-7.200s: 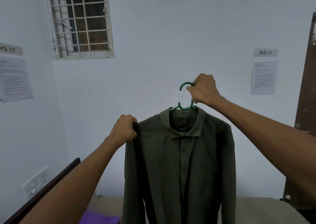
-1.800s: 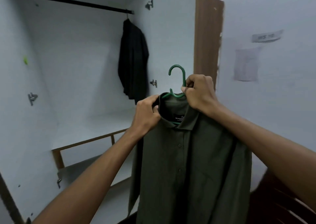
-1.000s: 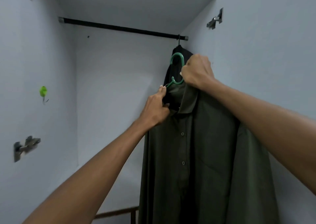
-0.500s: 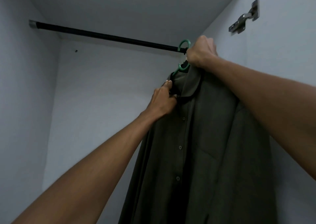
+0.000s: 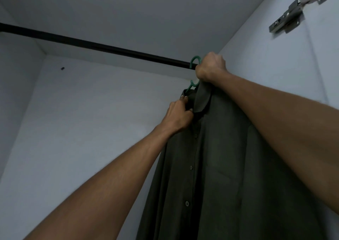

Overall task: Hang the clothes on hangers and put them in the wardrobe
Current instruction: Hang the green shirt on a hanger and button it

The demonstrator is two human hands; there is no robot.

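A dark olive button-up shirt [image 5: 220,166] hangs on a green plastic hanger [image 5: 194,61]. The hanger's hook sits over the black wardrobe rail [image 5: 91,45] near its right end. My right hand [image 5: 210,68] grips the neck of the hanger just under the rail. Lower down, my left hand [image 5: 180,114] pinches the shirt's collar at its left side. The hanger's arms are hidden inside the shirt.
I am looking up into the wardrobe, with its pale back wall [image 5: 91,129] and ceiling panel [image 5: 146,10]. The right side wall carries a metal door hinge [image 5: 291,14]. The dark garment seen earlier at the rail's right end is hidden behind the olive shirt.
I carried the shirt from the room into the wardrobe and raised it. In the last half second the green hook has settled over the rail, and my view tilted further up.
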